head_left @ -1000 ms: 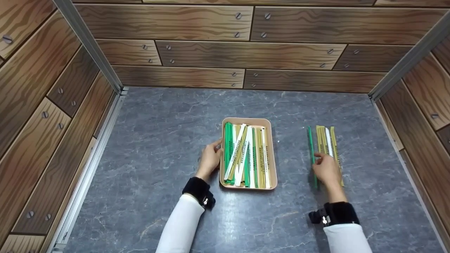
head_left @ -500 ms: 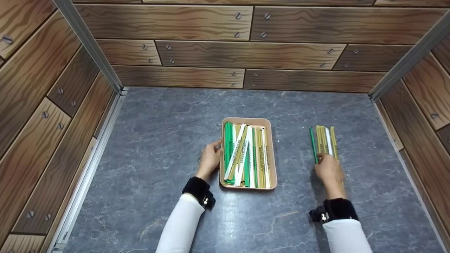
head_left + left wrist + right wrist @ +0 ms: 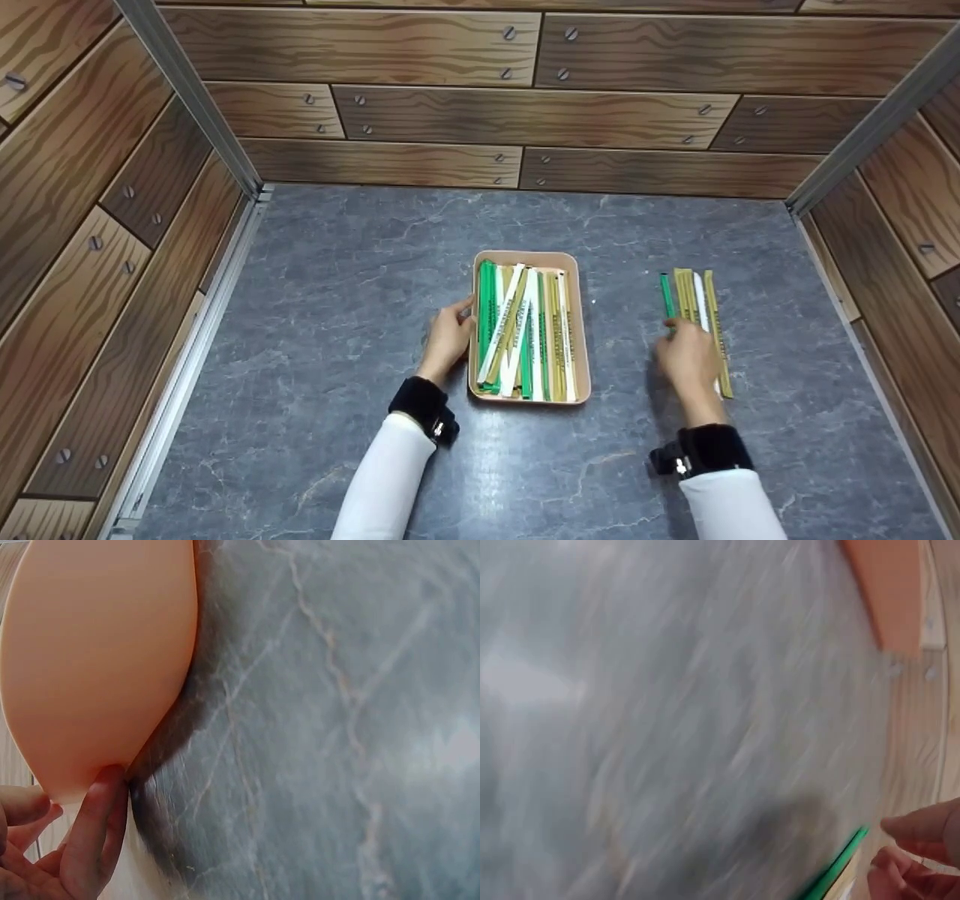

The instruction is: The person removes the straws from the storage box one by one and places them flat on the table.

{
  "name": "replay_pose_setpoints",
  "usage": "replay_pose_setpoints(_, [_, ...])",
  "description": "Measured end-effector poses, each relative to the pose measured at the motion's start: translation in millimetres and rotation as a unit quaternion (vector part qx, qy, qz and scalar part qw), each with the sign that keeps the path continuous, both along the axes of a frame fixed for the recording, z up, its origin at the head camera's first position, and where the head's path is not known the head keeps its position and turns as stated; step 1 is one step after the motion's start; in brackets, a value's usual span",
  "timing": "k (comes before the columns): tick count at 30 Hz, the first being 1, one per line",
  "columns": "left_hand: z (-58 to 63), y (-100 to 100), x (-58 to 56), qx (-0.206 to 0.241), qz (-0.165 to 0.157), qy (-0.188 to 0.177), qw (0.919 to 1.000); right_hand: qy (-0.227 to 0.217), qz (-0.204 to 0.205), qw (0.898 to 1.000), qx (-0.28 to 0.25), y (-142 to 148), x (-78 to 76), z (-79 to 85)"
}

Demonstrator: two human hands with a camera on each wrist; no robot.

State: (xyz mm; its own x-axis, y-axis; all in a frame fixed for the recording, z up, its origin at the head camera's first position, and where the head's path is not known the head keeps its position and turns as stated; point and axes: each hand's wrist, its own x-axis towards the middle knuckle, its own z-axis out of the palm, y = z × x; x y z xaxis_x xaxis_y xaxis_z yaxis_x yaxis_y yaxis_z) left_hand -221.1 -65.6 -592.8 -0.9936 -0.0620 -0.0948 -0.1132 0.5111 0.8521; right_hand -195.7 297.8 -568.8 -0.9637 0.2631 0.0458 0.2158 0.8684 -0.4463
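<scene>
In the head view my left hand [image 3: 448, 337] holds the left side of a peach-coloured tray [image 3: 584, 337]; in the left wrist view its fingers [image 3: 91, 829] are against the outer wall. Green, white and gold wrapped straws [image 3: 534, 330] with printing fill the tray, some crossing on top. On the right, my right hand [image 3: 688, 356] hovers over a green wrapped straw [image 3: 667, 292], covering its lower part. In the right wrist view, thumb and fingers are parted beside the green straw. Just right of it lie gold straws [image 3: 684, 292], a white straw [image 3: 700, 300] and another gold straw [image 3: 714, 315], side by side.
The grey marbled tabletop [image 3: 360, 300] extends around the tray and the row of straws. Wood-patterned panels [image 3: 435, 116] close off the back and both sides, with metal rails [image 3: 187, 97] at the corners.
The green straw has shifted right, closer to the row of straws. My right hand slid right with it, then moved back left, its fingers coming away. The left hand and tray stay put.
</scene>
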Motion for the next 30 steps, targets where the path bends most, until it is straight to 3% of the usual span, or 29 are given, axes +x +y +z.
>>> replay_pose_setpoints(4, [0.2, 0.0, 0.2, -0.003, 0.002, -0.002, 1.0, 0.056, 0.09, 0.994, -0.033, -33.1, -0.6, 3.1])
replay_pose_setpoints(8, [-0.4, -0.2, 0.1, -0.009, 0.001, 0.005, 0.9999, 0.088, 0.183, 0.977, -0.068, -72.0, -1.1, 3.6])
replay_pose_setpoints(11, [-0.4, -0.4, 0.0, -0.008, 0.0, 0.009, 0.9999, 0.077, 0.238, 0.964, -0.095, -100.2, -0.5, 3.4])
replay_pose_setpoints(14, [0.0, -0.4, 0.1, -0.004, 0.0, 0.011, 0.9999, 0.034, 0.282, 0.954, -0.099, -124.6, 1.7, 2.3])
replay_pose_setpoints(17, [0.5, 0.1, 0.2, 0.0, 0.003, 0.012, 0.9999, 0.002, 0.322, 0.945, -0.055, -143.0, 3.1, -0.7])
replay_pose_setpoints(22, [0.8, 0.8, 0.6, 0.002, 0.003, 0.006, 1.0, -0.033, 0.35, 0.936, 0.029, -158.8, 2.0, -6.7])
replay_pose_setpoints(26, [1.1, 0.6, 0.6, 0.001, 0.001, 0.003, 1.0, -0.068, 0.342, 0.937, 0.036, -162.5, -0.6, -8.1])
replay_pose_setpoints(30, [1.2, 0.4, 0.7, -0.006, -0.001, 0.005, 1.0, -0.072, 0.344, 0.935, 0.036, -163.2, -3.1, -10.4])
